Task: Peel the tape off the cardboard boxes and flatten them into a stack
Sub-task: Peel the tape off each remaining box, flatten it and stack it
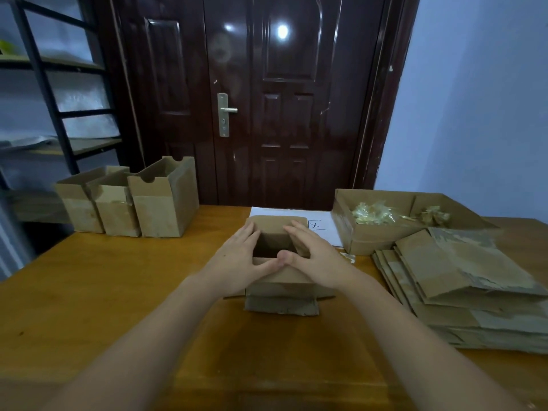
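At mid-bench (118, 292), an opened cardboard box (281, 280) is flanked by both forearms, reached forward from the near edge. Left hand (241, 262) is laid flat on the box's left side, fingers (246, 235) straight, slightly spread. Right hand (314, 256) is laid likewise on the right side, fingers straight, thumb tips met at the near rim. Nothing is gripped. Three upright boxes (130, 200) are seen far left; flattened stack (462, 289) right, tape scraps (373, 215) in a tray box (370, 238) behind it
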Motion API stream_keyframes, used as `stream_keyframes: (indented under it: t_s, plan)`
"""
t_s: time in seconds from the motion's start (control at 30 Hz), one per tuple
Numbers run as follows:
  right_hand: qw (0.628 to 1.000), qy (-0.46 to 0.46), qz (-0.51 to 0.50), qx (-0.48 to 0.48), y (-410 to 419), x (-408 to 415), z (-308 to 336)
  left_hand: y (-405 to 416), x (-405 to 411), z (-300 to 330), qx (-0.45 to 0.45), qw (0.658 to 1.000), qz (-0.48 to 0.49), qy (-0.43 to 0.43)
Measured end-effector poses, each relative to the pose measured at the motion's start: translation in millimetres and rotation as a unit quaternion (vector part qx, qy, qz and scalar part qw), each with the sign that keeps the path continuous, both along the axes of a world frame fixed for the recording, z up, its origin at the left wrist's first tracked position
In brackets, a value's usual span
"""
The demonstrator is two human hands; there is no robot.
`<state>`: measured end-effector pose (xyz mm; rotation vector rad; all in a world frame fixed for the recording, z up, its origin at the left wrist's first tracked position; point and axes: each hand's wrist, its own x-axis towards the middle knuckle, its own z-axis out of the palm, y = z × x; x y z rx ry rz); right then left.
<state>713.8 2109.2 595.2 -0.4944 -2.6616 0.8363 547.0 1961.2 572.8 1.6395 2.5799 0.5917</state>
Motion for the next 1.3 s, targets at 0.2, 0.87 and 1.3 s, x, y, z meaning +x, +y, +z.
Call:
stream_keyframes:
  t_s: [0.2,0.87,1.3]
  plan:
    - [0.993,0.108,-0.038,0.01,1,6,-2,-1,3,2,0.007,1.0,0.008,-0.019]
    - [0.988,-0.105,-0.114,0.013,13,38,-21,-4,14,8,0.008,0.999,0.022,-0.03]
    - [0.94,0.224,-0.25,-0.064,-20,35,-22,-42,25,35,0.161,0.987,0.01,-0.029]
